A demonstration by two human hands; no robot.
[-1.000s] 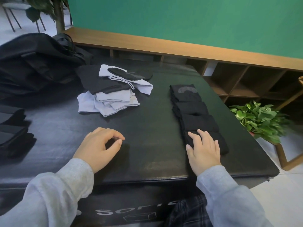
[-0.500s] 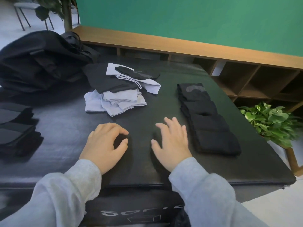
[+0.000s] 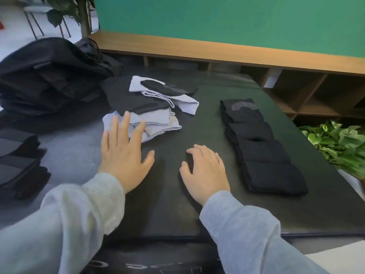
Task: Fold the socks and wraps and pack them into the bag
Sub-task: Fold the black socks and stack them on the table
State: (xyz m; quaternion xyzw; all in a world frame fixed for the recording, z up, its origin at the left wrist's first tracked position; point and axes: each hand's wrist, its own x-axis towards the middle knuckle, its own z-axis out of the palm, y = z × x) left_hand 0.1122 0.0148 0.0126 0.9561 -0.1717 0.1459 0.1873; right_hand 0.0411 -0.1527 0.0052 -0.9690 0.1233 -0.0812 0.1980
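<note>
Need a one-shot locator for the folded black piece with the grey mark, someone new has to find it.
On the black table, a row of folded black pieces runs along the right side, beside the right hand. Take the farthest piece. It alone shows a grey curved mark on top; the others are plain black.

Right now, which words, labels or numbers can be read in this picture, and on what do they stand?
No text reads fully.
White lettering on the front of the black box under the table top: cut off and blurred, unreadable.
Grey mark on the farthest folded black sock: a shape, not letters.
</note>
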